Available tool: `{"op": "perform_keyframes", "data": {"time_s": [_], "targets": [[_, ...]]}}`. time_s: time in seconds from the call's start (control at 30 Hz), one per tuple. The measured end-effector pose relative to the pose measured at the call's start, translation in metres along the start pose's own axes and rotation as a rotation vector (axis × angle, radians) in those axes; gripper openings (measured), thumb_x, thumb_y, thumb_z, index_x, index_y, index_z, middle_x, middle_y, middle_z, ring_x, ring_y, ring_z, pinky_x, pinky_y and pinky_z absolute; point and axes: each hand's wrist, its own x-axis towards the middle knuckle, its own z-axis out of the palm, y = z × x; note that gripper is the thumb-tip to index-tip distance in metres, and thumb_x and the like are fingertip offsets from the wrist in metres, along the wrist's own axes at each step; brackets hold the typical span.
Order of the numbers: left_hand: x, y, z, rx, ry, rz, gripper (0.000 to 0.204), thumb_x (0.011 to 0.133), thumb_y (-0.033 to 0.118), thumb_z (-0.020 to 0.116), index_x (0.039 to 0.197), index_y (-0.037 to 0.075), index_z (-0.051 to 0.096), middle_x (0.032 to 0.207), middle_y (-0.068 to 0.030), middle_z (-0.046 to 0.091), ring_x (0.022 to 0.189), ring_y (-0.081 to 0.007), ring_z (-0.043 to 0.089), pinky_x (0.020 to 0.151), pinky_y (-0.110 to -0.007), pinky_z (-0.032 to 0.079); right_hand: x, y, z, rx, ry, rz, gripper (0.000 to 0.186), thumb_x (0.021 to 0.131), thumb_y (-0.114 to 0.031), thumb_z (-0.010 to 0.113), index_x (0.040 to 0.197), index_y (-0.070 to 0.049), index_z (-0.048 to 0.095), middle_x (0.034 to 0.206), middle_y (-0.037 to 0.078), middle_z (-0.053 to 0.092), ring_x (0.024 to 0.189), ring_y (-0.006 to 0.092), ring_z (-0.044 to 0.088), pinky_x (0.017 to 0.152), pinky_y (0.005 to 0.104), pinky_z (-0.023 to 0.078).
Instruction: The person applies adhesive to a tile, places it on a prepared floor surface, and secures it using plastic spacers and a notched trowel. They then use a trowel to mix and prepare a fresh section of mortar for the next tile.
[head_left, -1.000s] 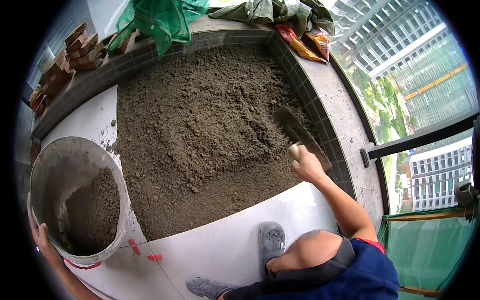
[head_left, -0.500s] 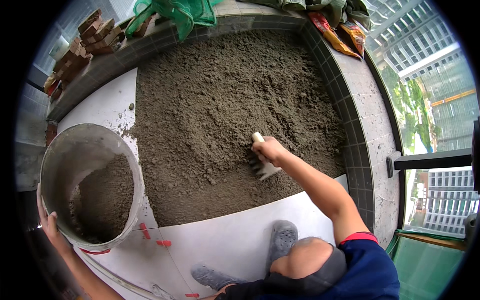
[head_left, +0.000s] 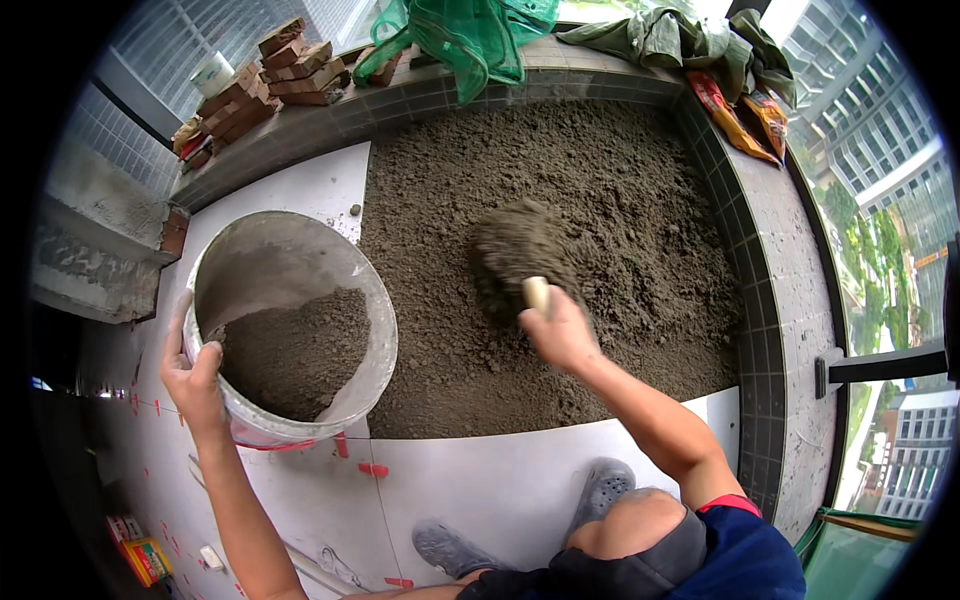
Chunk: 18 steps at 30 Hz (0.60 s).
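My left hand (head_left: 194,375) is closed on the rim of a large grey bucket (head_left: 262,262), which leans toward me and is partly filled with loose, damp mortar mix (head_left: 300,350). In my right hand (head_left: 565,335) is a trowel, its pale handle (head_left: 537,293) showing above my fist. A heap of mortar, smeared by motion, sits just beyond the handle and hides the blade. Beneath it spreads a wide bed of crumbly grey-brown mortar (head_left: 430,300), rough at the far side and smoother along the near edge.
White floor tiles (head_left: 470,480) with red tape border the mortar. A dark-tiled ledge (head_left: 765,340) runs along the right and far sides, bearing stacked bricks (head_left: 305,70), green netting (head_left: 470,40), a grey-green cloth (head_left: 650,40) and orange packets (head_left: 735,115). My grey clogs (head_left: 450,548) stand on the tiles.
The view has turned left, so the scene sits further right. My right hand has raised the trowel from the near edge, and mortar now heaps at it. My left hand stays on the bucket rim.
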Motion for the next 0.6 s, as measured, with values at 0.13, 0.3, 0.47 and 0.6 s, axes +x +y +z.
{"op": "perform_keyframes", "data": {"time_s": [0.13,0.3,0.47,0.6], "targets": [[0.005,-0.011,0.002,0.043,0.007,0.045,0.060,0.069,-0.003,0.051,0.129,-0.010,0.053,0.126,-0.0153,0.057,0.112,-0.0200,0.056,0.099,-0.027,0.039,-0.024,-0.095,0.034,-0.112,-0.324,-0.360,0.037,0.083,-0.020,0.066,0.110,0.001,0.051,0.087,0.025,0.065,0.081,0.0405,0.066,0.072,0.0480,0.052],[0.010,-0.011,0.009,-0.040,0.018,-0.004,0.061,0.069,-0.003,0.051,0.129,-0.011,0.052,0.125,-0.0160,0.057,0.113,-0.0205,0.056,0.101,-0.028,0.038,-0.007,-0.056,-0.003,-0.056,-0.296,-0.029,0.045,0.089,-0.022,0.065,0.125,-0.002,0.048,0.091,0.011,0.064,0.065,0.0186,0.061,0.059,0.0347,0.053],[0.012,-0.018,-0.036,-0.087,0.018,-0.008,0.066,0.073,0.000,0.049,0.138,-0.007,0.044,0.135,-0.0179,0.053,0.120,-0.0235,0.055,0.106,-0.032,0.038,-0.064,0.024,-0.096,0.375,-0.480,0.538,0.030,0.086,-0.019,0.064,0.111,-0.004,0.054,0.070,-0.001,0.053,0.048,0.0069,0.045,0.040,0.0233,0.037],[0.011,-0.028,-0.064,-0.189,0.079,-0.066,0.066,0.074,0.003,0.053,0.138,-0.009,0.042,0.133,-0.0207,0.053,0.120,-0.0271,0.055,0.106,-0.036,0.039,-0.057,0.001,-0.070,0.261,-0.658,0.698,0.026,0.086,-0.020,0.064,0.106,-0.006,0.055,0.066,-0.001,0.054,0.047,0.0075,0.049,0.038,0.0226,0.036]]}}
